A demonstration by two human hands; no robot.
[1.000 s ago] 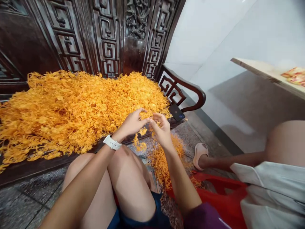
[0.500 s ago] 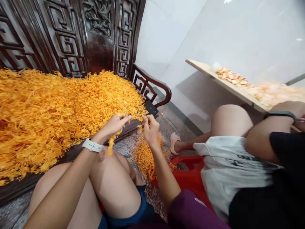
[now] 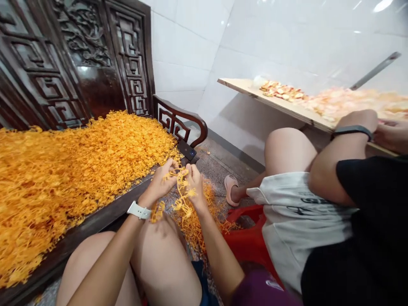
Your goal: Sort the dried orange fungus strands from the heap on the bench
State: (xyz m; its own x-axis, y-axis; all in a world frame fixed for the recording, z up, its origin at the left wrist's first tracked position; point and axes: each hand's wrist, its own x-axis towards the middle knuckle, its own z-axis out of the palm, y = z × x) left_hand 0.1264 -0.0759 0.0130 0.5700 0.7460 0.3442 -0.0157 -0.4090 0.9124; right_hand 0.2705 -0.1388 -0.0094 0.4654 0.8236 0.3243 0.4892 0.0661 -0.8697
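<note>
Pinched between the fingertips of the left hand [image 3: 163, 180] and right hand [image 3: 195, 183], a tufted orange strand [image 3: 180, 204] dangles just below and between them. It looks very light, limp and easily torn, best held by its thin stem rather than the frayed tufts. Half a second ago the hands were wider apart; now they nearly meet. Under the right forearm lies a stringy orange pile [image 3: 194, 231]; beyond the left hand, an orange heap [image 3: 79, 165] covers the carved wooden bench [image 3: 105, 95].
</note>
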